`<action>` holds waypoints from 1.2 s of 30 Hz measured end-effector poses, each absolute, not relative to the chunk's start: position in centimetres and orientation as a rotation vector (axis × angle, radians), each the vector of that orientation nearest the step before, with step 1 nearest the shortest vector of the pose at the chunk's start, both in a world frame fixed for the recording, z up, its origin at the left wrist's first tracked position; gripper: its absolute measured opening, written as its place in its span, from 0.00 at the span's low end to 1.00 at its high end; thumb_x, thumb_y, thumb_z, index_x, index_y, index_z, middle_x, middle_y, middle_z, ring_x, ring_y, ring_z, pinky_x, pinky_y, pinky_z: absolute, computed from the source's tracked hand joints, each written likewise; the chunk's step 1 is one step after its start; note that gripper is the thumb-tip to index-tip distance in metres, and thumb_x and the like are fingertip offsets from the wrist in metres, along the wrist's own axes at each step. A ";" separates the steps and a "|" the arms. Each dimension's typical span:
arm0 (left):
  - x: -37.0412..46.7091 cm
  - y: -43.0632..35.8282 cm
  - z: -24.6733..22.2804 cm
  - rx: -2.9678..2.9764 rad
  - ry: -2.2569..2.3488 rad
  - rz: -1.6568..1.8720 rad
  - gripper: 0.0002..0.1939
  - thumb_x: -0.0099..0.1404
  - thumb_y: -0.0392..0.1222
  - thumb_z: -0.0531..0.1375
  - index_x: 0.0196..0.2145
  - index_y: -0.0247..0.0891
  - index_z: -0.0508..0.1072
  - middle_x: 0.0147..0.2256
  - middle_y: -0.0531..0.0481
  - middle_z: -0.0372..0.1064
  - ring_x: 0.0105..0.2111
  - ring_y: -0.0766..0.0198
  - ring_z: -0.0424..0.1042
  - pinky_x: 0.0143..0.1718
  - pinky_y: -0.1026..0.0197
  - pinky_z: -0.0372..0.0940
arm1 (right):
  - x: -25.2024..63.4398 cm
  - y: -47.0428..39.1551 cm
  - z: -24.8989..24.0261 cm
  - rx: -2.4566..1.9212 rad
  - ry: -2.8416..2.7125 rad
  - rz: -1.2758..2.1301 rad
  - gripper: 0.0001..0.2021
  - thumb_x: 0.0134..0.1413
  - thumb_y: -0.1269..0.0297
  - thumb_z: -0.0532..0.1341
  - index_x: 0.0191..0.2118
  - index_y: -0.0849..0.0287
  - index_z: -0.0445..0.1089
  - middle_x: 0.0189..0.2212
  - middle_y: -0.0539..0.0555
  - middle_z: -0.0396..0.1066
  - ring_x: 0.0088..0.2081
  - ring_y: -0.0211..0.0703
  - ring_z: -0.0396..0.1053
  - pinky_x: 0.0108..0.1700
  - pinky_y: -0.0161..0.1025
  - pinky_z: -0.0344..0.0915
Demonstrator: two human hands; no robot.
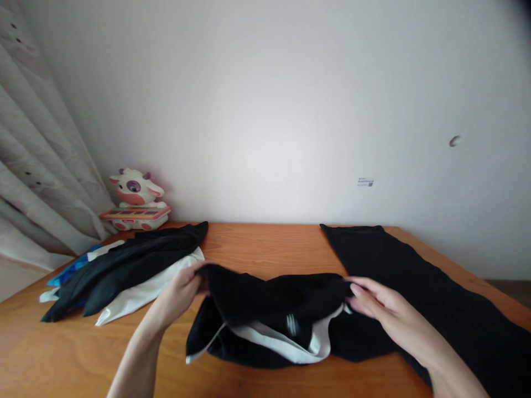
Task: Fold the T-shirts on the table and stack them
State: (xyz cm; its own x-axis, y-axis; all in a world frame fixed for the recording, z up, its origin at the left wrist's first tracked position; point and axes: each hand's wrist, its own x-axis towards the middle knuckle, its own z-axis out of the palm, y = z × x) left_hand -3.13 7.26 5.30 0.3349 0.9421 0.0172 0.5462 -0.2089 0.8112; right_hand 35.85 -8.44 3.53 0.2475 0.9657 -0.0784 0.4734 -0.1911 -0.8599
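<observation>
"Against the pale wall [269, 110], what is there?"

"A wooden bench [265, 243], with a patterned curtain [45, 138] hanging on the left. A long black cloth [415, 282] lies along the right side. On the left is a pile of black, white and blue clothes [136, 265]."

"And in the middle?"

"A black garment [265, 298] with a white band, its upper edge lifted, its lower part near the front of the bench. At the back left corner sits a cow toy [139, 188] with a keyboard."

"The hands?"

"The left hand [185, 287], slightly blurred, has its fingers closed on the garment's left corner; the right hand [373, 298] pinches the right one."

"Anything smaller?"

"A label [365, 182] on the wall."
</observation>
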 end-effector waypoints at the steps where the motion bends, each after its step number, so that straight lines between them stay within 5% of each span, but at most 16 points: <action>1: -2.4 8.3 4.8 1.947 1.453 0.968 0.37 0.61 0.57 0.56 0.62 0.32 0.63 0.50 0.33 0.75 0.54 0.42 0.73 0.52 0.43 0.69 | 35.4 -7.6 3.6 -1.741 -1.309 0.608 0.32 0.60 0.36 0.55 0.59 0.54 0.66 0.55 0.62 0.73 0.61 0.57 0.68 0.58 0.48 0.68; 3: -1.2 9.7 4.1 2.111 1.648 1.394 0.45 0.61 0.56 0.59 0.69 0.32 0.52 0.65 0.29 0.57 0.68 0.39 0.53 0.64 0.36 0.54 | 34.2 -6.2 3.9 -1.678 -1.333 0.223 0.37 0.61 0.39 0.56 0.70 0.50 0.50 0.70 0.60 0.53 0.72 0.57 0.47 0.68 0.56 0.53; 5: -0.4 9.9 3.9 2.283 1.628 1.568 0.41 0.64 0.55 0.60 0.68 0.35 0.53 0.69 0.31 0.50 0.70 0.41 0.47 0.67 0.37 0.47 | 33.4 -5.3 3.7 -1.675 -1.424 0.097 0.39 0.62 0.42 0.56 0.72 0.48 0.44 0.74 0.57 0.42 0.73 0.56 0.40 0.70 0.57 0.49; 8: 0.3 9.1 3.6 2.438 1.378 1.281 0.20 0.70 0.53 0.54 0.52 0.40 0.72 0.55 0.39 0.71 0.57 0.50 0.69 0.60 0.48 0.62 | 33.3 -4.8 2.2 -1.772 -1.568 0.205 0.26 0.65 0.45 0.53 0.62 0.49 0.66 0.70 0.57 0.54 0.69 0.55 0.54 0.67 0.51 0.58; 11: 1.1 8.1 2.6 2.453 1.277 0.752 0.19 0.71 0.55 0.52 0.40 0.41 0.76 0.43 0.44 0.76 0.45 0.54 0.76 0.51 0.54 0.68 | 34.6 -4.5 -0.1 -1.932 -1.610 0.234 0.21 0.63 0.48 0.53 0.50 0.54 0.75 0.62 0.61 0.66 0.63 0.57 0.64 0.63 0.52 0.63; 15: 2.0 7.1 0.6 2.394 1.333 0.240 0.28 0.63 0.60 0.60 0.54 0.39 0.75 0.55 0.38 0.71 0.55 0.45 0.70 0.58 0.47 0.63 | 36.4 -4.3 -2.4 -2.152 -1.581 0.268 0.25 0.60 0.46 0.56 0.53 0.57 0.72 0.57 0.63 0.70 0.59 0.61 0.68 0.58 0.53 0.67; 18: 2.3 7.0 -0.5 2.383 1.331 0.050 0.34 0.58 0.55 0.65 0.61 0.40 0.70 0.63 0.37 0.63 0.62 0.42 0.64 0.61 0.45 0.60 | 36.4 -4.2 -3.0 -2.236 -1.612 0.376 0.27 0.58 0.49 0.60 0.59 0.57 0.68 0.58 0.63 0.71 0.58 0.59 0.70 0.54 0.49 0.69; 22: 2.4 7.7 -0.9 2.449 1.379 0.090 0.15 0.62 0.38 0.60 0.46 0.42 0.78 0.52 0.42 0.72 0.52 0.51 0.72 0.54 0.54 0.64 | 35.5 -3.9 -2.8 -2.331 -1.641 0.400 0.23 0.62 0.58 0.57 0.61 0.57 0.65 0.52 0.62 0.76 0.53 0.58 0.74 0.48 0.47 0.69; 25: 1.7 8.1 -0.3 2.451 1.521 0.101 0.09 0.64 0.32 0.55 0.37 0.41 0.74 0.43 0.45 0.75 0.43 0.55 0.76 0.44 0.58 0.66 | 35.8 -4.2 -2.2 -2.336 -1.623 0.346 0.17 0.64 0.56 0.54 0.54 0.51 0.70 0.43 0.58 0.80 0.45 0.58 0.78 0.40 0.44 0.69; 29: 0.0 7.8 1.9 2.423 1.770 0.278 0.07 0.69 0.36 0.51 0.37 0.42 0.68 0.37 0.46 0.76 0.39 0.53 0.77 0.38 0.58 0.65 | 36.6 -5.7 -0.3 -2.120 -1.495 0.159 0.15 0.63 0.49 0.54 0.42 0.49 0.74 0.38 0.54 0.80 0.40 0.55 0.78 0.38 0.42 0.68; 33: -0.6 7.4 3.6 2.371 1.924 0.811 0.10 0.72 0.43 0.47 0.43 0.41 0.66 0.43 0.42 0.74 0.41 0.52 0.77 0.38 0.56 0.67 | 36.0 -7.2 2.6 -1.845 -1.071 -0.188 0.21 0.60 0.42 0.57 0.44 0.52 0.73 0.40 0.56 0.79 0.41 0.52 0.77 0.43 0.40 0.69; 36: -0.5 7.3 3.3 2.424 1.867 0.808 0.12 0.70 0.44 0.49 0.45 0.39 0.66 0.47 0.38 0.71 0.46 0.47 0.75 0.44 0.51 0.68 | 35.5 -7.8 3.8 -1.772 -1.066 -0.020 0.22 0.58 0.40 0.59 0.44 0.54 0.73 0.38 0.55 0.78 0.40 0.49 0.76 0.42 0.37 0.69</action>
